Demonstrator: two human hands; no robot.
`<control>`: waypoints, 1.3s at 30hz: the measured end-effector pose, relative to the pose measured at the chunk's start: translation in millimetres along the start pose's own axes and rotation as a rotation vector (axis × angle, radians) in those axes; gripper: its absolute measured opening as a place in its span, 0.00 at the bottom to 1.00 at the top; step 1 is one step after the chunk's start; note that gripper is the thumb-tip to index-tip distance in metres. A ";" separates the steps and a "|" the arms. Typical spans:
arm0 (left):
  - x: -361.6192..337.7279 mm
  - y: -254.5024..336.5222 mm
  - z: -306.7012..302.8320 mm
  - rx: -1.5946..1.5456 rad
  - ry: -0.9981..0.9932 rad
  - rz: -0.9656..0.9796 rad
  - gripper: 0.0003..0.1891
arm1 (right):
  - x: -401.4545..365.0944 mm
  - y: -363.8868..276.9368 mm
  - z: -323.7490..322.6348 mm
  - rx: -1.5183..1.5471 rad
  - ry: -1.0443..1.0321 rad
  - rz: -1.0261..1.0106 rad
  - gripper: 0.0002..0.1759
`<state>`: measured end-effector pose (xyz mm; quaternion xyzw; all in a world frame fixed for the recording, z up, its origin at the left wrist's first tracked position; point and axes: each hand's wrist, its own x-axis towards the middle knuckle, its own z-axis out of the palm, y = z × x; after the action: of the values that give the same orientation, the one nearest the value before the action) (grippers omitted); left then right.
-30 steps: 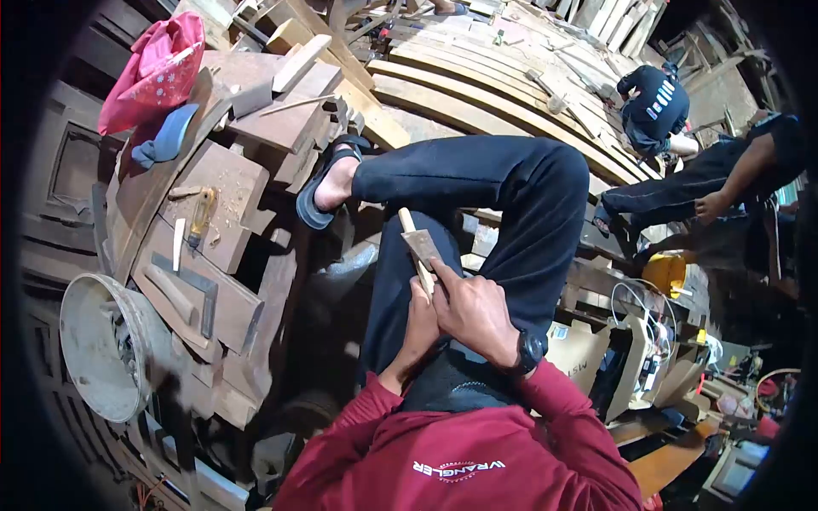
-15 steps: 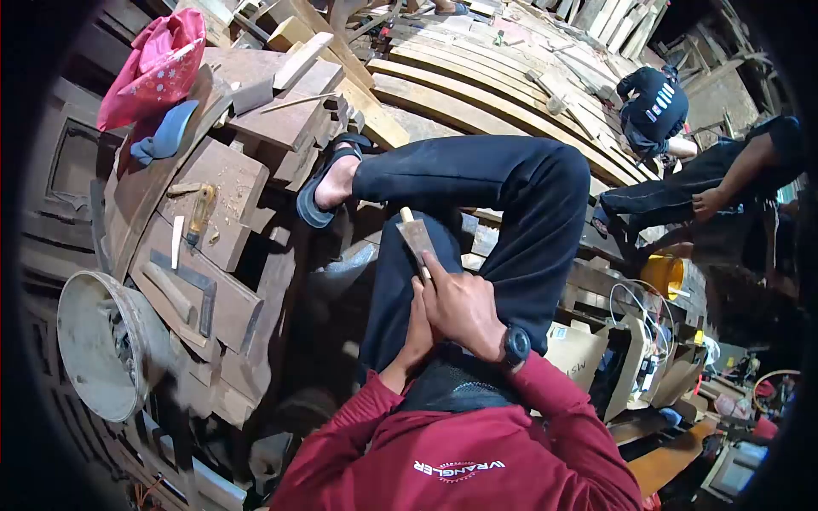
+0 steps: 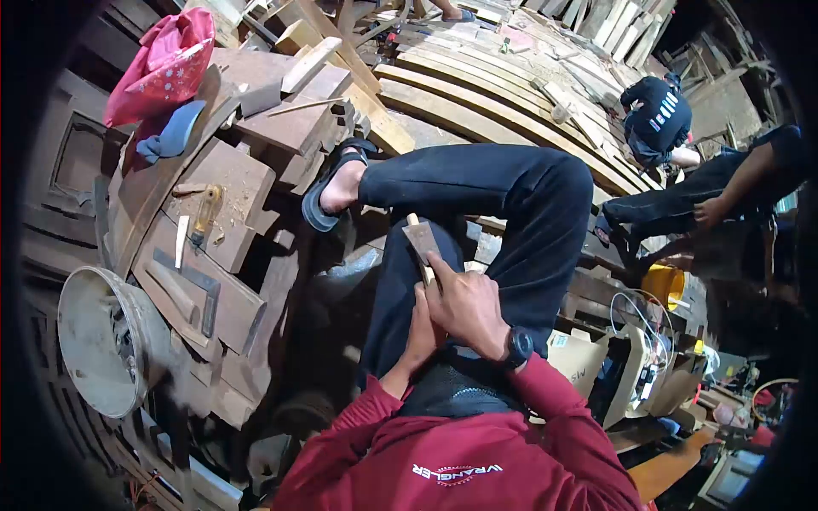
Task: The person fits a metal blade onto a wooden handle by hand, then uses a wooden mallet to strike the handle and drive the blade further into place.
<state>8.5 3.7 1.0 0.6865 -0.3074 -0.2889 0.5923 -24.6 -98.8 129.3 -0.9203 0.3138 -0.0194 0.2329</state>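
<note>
Over my lap, my right hand (image 3: 467, 305), with a black watch at the wrist, closes on a flat, tapered, brownish-grey blade (image 3: 419, 239). Its index finger lies along the blade's face. A thin pale wooden stick (image 3: 413, 219) shows past the blade's wide end and runs down beneath it. Right beside and partly under the right hand, my left hand (image 3: 421, 332) is closed around the stick's lower part, its thumb pointing up toward the blade. Most of the left fingers are hidden. Both hands touch each other between my thighs.
At left, a wooden bench (image 3: 230, 294) carries a chisel-like tool (image 3: 204, 215), a dark carpenter's square (image 3: 207, 308) and a pink bag (image 3: 166, 68). A whitish bucket (image 3: 100, 341) stands beside it. Long planks (image 3: 477, 102) lie ahead. Two people (image 3: 660, 115) are at right.
The view has shifted slightly. My hands keep nearly the same grip, with the blade and stick turned and slid a little relative to the fingers.
</note>
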 end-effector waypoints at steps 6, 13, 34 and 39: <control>2.5 4.6 -1.0 -0.039 -0.014 -0.026 0.22 | -1.8 3.2 9.6 0.074 0.028 -0.002 0.24; 1.2 6.2 -2.2 -0.081 -0.026 -0.089 0.27 | -9.6 -5.2 -12.7 0.065 -0.032 0.018 0.24; 3.8 2.3 -2.0 -0.004 -0.052 -0.111 0.23 | -7.7 -8.2 -12.2 0.060 -0.027 0.042 0.24; 2.4 7.9 0.1 0.004 0.020 0.085 0.27 | 9.6 5.0 12.0 0.025 0.017 0.046 0.24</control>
<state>9.3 0.9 8.6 0.6767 -0.3312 -0.2561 0.6057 -17.6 -102.8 115.3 -0.9097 0.3365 -0.0260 0.2421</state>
